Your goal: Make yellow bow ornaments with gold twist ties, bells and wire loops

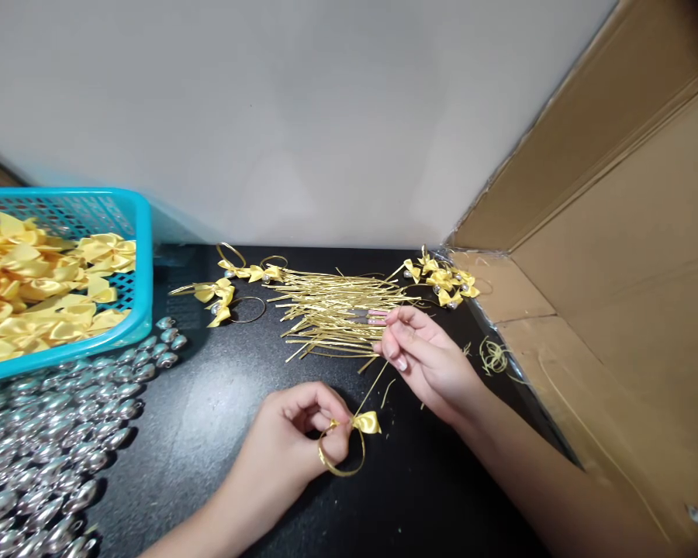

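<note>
My left hand is closed in a pinch on a small yellow satin bow with a gold wire loop hanging under it. A gold wire tail runs from the bow up to my right hand, whose fingertips pinch the tail's upper end. Just beyond my right hand lies a pile of gold wire strands on the black table.
A blue basket of yellow bows stands at the left. Several silver beads spread below it. Finished bows with loops lie behind, more bows with beads at the right. A cardboard box fills the right side. A grey wall stands behind.
</note>
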Tool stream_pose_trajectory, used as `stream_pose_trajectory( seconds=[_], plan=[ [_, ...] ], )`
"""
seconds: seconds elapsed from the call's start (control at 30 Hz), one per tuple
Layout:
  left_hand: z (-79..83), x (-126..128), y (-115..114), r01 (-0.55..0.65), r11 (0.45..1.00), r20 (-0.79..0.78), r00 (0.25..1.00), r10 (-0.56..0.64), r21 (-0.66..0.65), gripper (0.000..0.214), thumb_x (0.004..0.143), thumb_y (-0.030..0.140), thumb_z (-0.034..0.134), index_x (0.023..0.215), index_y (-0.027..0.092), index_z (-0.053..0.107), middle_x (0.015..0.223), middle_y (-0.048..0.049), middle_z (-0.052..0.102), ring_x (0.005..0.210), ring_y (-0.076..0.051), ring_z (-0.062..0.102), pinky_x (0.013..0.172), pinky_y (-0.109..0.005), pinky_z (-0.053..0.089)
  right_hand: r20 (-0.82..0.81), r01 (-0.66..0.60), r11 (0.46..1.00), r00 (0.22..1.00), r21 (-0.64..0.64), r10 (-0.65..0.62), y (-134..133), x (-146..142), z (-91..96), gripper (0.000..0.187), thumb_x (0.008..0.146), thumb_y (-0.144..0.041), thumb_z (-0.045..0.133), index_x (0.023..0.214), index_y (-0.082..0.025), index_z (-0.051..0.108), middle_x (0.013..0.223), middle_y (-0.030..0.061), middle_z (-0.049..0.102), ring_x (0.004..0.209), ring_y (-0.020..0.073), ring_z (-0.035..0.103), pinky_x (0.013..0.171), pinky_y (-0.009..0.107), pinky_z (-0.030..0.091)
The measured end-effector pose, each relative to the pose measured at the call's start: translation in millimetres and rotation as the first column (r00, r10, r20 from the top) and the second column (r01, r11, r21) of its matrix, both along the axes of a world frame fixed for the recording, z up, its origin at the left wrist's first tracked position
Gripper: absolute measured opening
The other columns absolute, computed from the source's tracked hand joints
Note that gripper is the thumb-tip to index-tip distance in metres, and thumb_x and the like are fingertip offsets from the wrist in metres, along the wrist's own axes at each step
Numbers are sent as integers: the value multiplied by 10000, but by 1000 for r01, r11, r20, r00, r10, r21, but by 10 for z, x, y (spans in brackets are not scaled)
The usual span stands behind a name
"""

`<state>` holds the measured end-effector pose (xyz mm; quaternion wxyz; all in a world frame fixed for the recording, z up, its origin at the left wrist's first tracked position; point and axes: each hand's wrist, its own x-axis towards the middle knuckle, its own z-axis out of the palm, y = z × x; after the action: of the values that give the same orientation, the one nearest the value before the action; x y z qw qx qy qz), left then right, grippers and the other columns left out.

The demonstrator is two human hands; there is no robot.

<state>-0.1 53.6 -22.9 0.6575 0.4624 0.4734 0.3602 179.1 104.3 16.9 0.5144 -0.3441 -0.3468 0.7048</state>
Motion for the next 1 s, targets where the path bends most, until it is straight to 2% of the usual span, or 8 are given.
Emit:
stream_pose_trajectory(
  seconds=[0.23,0.47,0.7,1.0],
  plan=[
    [50,6,12,5,1000,-14,1000,-5,-27,101,608,109,689,589,168,609,574,24,609,531,-104,489,508,-203,388,-8,-2,1000,1000,-17,2,13,8,0,177,732,-296,782,775,-212,633,516,-98,544,442,40,371,729,252,448],
    [41,-32,13,13,1000,29,999,-13,-11,81,673,184,723,659,166,645,628,-3,641,569,-122,525,538,-219,418,45,9,999,999,-45,-7,11,27,-31,183,746,-324,753,806,-209,624,605,-59,585,525,86,468,664,277,443],
    [145,-24,41,30,998,21,999,-29,-52,156,683,284,754,661,164,656,604,-3,639,556,-119,521,531,-213,413,42,-17,1000,999,-19,18,3,49,61,131,790,-294,708,817,-206,614,611,-52,586,524,86,483,614,268,425],
    [132,-22,30,43,998,17,999,-42,-40,168,690,280,749,652,162,636,505,46,557,462,-84,431,480,-200,355,76,-47,999,996,19,45,-21,49,98,134,805,-305,696,827,-212,602,592,-68,564,473,69,443,706,305,504]
  ],
)
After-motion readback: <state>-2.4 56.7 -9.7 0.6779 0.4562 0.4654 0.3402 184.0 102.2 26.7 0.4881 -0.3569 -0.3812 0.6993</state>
